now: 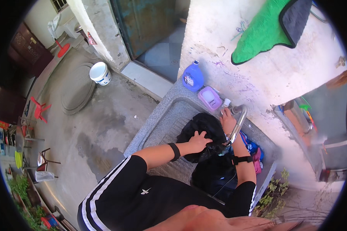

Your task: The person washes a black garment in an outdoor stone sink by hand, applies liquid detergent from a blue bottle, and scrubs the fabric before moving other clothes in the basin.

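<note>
In the stone sink (154, 119), a wet, bunched black cloth (194, 123) lies beneath my left hand (199, 141), whose bent fingers grip its top. My right hand (228, 120) reaches up to the base of the curved metal tap (239, 125), its fingers closed around what looks like the tap handle. The handle itself is mostly hidden by those fingers. Below the spout, more black cloth (214, 175) fills the near part of the basin. Blue and pink cloth (257, 163) sits to the right, partly behind my right forearm.
On the sink's back ledge stand a blue-violet detergent bottle (193, 77) and a purple soap box (210, 98). A green and grey cloth (262, 32) hangs against the wall. To the left, a white bucket (100, 74) stands on the concrete floor beside a round cover (78, 89).
</note>
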